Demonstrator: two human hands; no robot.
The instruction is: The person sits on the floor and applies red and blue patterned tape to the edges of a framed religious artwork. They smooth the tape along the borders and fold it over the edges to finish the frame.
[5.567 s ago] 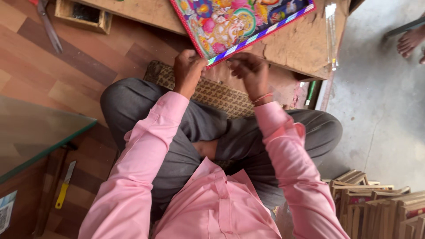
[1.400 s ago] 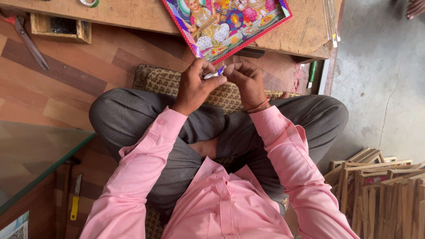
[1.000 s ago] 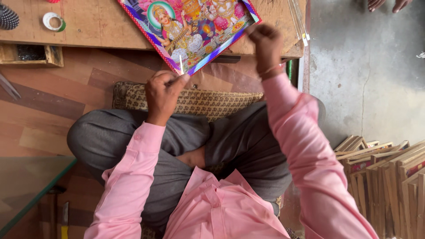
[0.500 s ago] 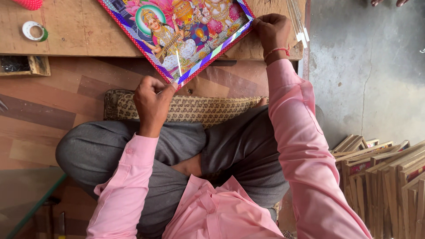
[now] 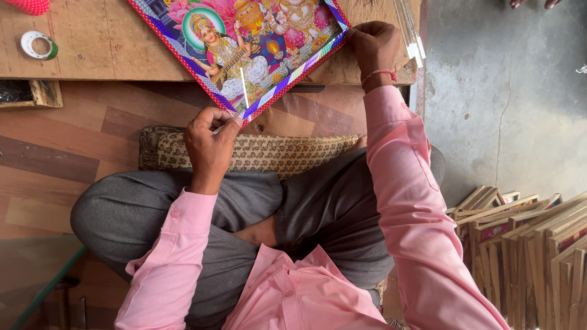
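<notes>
Change since earlier frame: both hands, formerly met close together at the near edge of the picture, are now spread apart; the right hand has been carried out to the far right corner.
Left hand (image 5: 211, 143): fingers curled shut, pinching a thin, pale strip (image 5: 244, 85) at the near corner of the picture.
Right hand (image 5: 373, 46): fingers bent down over the right corner of the picture, gripping its edge.
Colourful picture (image 5: 244, 46): laid flat on the wooden bench (image 5: 104, 49), turned diamond-wise, one corner overhanging toward the person.
Strip axis: runs from the left fingers up across the print, nearly straight away from the person.
Surroundings: tape roll (image 5: 38, 44) on the bench at left; woven mat (image 5: 269, 153) under the legs; stacked wooden frames (image 5: 532, 244) at right.
</notes>
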